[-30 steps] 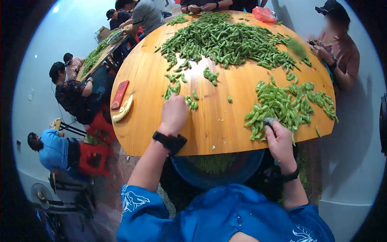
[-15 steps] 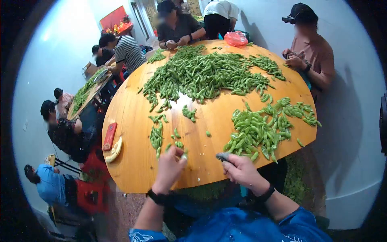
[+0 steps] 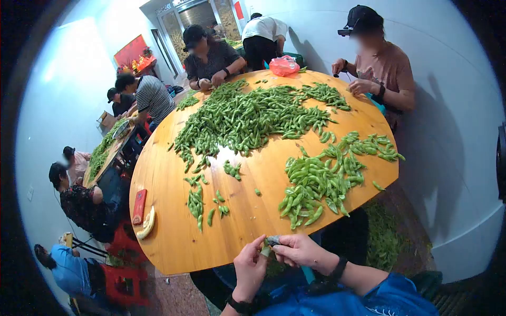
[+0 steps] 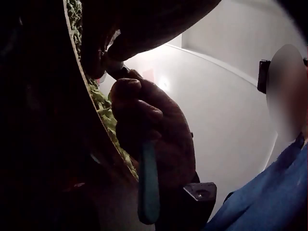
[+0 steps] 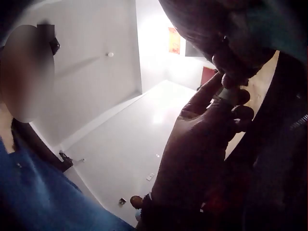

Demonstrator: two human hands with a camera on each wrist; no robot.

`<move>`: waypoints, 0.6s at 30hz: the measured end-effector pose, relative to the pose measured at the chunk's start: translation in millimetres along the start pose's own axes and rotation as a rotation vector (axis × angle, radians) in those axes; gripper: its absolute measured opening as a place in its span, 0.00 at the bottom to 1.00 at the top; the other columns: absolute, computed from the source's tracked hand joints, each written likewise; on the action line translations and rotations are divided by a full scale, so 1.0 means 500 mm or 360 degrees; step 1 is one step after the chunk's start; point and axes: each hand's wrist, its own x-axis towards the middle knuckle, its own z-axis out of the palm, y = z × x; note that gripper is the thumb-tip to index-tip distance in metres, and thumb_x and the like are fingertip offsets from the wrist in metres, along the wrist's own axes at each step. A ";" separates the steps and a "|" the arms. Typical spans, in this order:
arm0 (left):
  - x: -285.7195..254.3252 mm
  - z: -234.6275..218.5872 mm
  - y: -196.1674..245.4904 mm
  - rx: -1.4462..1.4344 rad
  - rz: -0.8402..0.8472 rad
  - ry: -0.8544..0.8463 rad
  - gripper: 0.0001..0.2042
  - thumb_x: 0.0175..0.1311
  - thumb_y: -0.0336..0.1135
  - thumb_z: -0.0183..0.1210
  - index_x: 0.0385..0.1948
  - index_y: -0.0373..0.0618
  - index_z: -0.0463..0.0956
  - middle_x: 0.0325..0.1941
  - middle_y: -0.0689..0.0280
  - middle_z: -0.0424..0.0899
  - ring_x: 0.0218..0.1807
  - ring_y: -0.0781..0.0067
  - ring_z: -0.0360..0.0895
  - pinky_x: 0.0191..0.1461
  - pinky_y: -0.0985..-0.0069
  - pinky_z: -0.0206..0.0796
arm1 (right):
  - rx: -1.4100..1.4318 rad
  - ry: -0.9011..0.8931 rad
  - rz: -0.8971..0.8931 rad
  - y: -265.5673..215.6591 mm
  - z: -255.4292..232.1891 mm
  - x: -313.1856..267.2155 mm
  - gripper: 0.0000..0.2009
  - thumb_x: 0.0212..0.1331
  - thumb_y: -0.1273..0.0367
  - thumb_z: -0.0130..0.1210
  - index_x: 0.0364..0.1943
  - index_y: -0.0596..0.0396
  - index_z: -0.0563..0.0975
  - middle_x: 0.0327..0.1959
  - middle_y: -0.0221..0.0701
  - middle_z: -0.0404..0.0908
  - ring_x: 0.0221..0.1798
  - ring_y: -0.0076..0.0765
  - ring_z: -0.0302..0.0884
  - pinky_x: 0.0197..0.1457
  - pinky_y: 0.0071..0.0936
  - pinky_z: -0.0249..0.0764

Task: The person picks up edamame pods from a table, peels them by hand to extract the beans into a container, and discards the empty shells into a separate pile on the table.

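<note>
My left hand is raised just off the near edge of the round wooden table, its thumb and fingers pinching a small green pod, most of it hidden by my fingertips; my right hand meets it there, its fingers curled round a teal handle that sticks out below the palm; a grey covering shows at its fingertips, touching or very near the pod, I cannot tell which.

On the table, the big heap of green pods spreads over the middle and far part; a brighter pile of pods lies near the right edge, beyond my right hand; a few loose pods lie to the left, nearer me; at the left edge a red phone-shaped thing lies just beside a peeled banana; a pink plastic bag sits at the far edge.

Someone in a dark shirt works with both hands at the far side; someone in a pinkish shirt sits at the right, hands raised near the edge.
</note>
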 end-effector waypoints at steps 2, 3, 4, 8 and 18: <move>-0.009 0.004 0.001 0.0008 -0.0011 0.0012 0.17 0.57 0.23 0.59 0.50 0.42 0.76 0.31 0.65 0.78 0.30 0.82 0.73 0.35 0.83 0.68 | 0.0055 -0.0023 -0.0010 0.011 0.003 -0.005 0.12 0.66 0.65 0.48 0.49 0.52 0.76 0.22 0.19 0.73 0.19 0.12 0.65 0.22 0.13 0.62; -0.013 0.009 -0.002 -0.0115 -0.0045 0.0019 0.16 0.58 0.23 0.58 0.50 0.41 0.76 0.32 0.67 0.79 0.32 0.84 0.73 0.37 0.83 0.68 | 0.0088 0.0001 -0.0002 0.013 0.004 -0.009 0.12 0.66 0.65 0.48 0.49 0.52 0.77 0.22 0.18 0.72 0.19 0.12 0.64 0.22 0.12 0.62; -0.017 0.013 -0.003 -0.0240 -0.0082 0.0026 0.16 0.60 0.22 0.57 0.50 0.40 0.75 0.34 0.68 0.79 0.33 0.85 0.73 0.39 0.84 0.69 | 0.0119 0.0026 0.0008 0.015 0.006 -0.012 0.12 0.66 0.65 0.49 0.49 0.52 0.77 0.22 0.17 0.72 0.19 0.11 0.63 0.22 0.12 0.61; -0.028 0.024 0.006 -0.0589 -0.0234 0.0003 0.14 0.62 0.22 0.54 0.51 0.38 0.74 0.37 0.69 0.79 0.37 0.85 0.74 0.41 0.85 0.69 | 0.0206 0.0007 -0.0037 0.032 0.004 -0.011 0.12 0.66 0.64 0.49 0.49 0.51 0.77 0.22 0.16 0.71 0.19 0.11 0.62 0.23 0.11 0.60; -0.037 0.022 0.002 -0.0536 -0.0254 0.0008 0.13 0.67 0.25 0.45 0.50 0.37 0.73 0.33 0.70 0.78 0.31 0.87 0.71 0.35 0.87 0.65 | 0.0394 0.0009 0.0098 0.014 0.013 -0.026 0.08 0.65 0.66 0.49 0.39 0.54 0.76 0.23 0.19 0.72 0.18 0.11 0.63 0.19 0.10 0.58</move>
